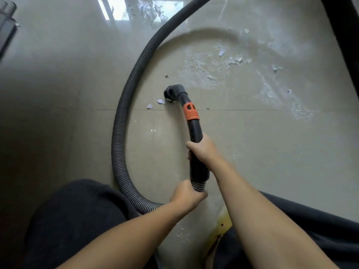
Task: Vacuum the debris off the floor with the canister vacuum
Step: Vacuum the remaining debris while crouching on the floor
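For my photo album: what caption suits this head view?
Both hands, right hand and left hand, steer the vacuum nozzle toward paper scraps.

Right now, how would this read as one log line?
vacuuming | right hand grips wand | left hand grips hose | nozzle beside paper scrap | dust patch remains

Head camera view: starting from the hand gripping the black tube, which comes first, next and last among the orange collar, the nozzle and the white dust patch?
From the right hand:
1. Orange collar, just up the tube beyond the hand.
2. Nozzle, at the tube's far end, on the floor.
3. White dust patch, beyond the nozzle, up and to the right.
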`<state>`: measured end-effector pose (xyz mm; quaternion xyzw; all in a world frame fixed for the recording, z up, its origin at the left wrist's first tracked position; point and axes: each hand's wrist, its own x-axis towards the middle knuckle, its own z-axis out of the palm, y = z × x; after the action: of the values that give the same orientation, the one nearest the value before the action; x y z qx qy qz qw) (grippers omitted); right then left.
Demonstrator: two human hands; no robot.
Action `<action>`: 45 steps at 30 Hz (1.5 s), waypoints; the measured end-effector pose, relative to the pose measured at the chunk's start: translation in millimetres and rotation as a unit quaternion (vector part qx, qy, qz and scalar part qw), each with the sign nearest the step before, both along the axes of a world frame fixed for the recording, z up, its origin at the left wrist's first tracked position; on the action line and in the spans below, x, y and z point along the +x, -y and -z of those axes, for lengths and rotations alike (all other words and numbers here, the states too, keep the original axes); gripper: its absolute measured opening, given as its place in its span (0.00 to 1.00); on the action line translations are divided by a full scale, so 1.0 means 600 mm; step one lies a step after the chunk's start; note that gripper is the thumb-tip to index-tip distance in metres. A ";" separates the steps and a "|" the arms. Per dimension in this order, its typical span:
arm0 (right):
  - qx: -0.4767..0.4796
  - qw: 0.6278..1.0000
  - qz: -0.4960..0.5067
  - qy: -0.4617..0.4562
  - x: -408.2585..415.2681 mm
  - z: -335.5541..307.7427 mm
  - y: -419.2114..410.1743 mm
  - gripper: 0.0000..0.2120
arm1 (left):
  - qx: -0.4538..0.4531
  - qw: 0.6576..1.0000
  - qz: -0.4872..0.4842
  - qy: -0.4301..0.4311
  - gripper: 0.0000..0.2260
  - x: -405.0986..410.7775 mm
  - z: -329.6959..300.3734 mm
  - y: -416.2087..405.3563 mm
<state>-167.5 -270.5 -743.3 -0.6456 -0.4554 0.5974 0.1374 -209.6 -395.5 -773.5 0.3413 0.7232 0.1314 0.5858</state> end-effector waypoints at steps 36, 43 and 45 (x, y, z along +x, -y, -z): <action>0.012 0.996 0.016 0.090 0.028 -0.010 -0.212 0.18 | -0.027 0.996 -0.055 0.061 0.06 0.033 -0.043 -0.214; 0.050 0.997 0.025 0.048 0.057 -0.042 -0.280 0.14 | 0.003 0.996 -0.073 0.053 0.08 0.062 -0.070 -0.282; 0.053 0.996 -0.053 0.044 0.030 -0.044 -0.279 0.11 | 0.005 0.991 -0.121 0.049 0.08 0.060 -0.053 -0.277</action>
<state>-149.6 -102.9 -717.2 -0.6379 -0.5257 0.5498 0.1196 -173.7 -229.1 -741.7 0.2477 0.7287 0.2216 0.5987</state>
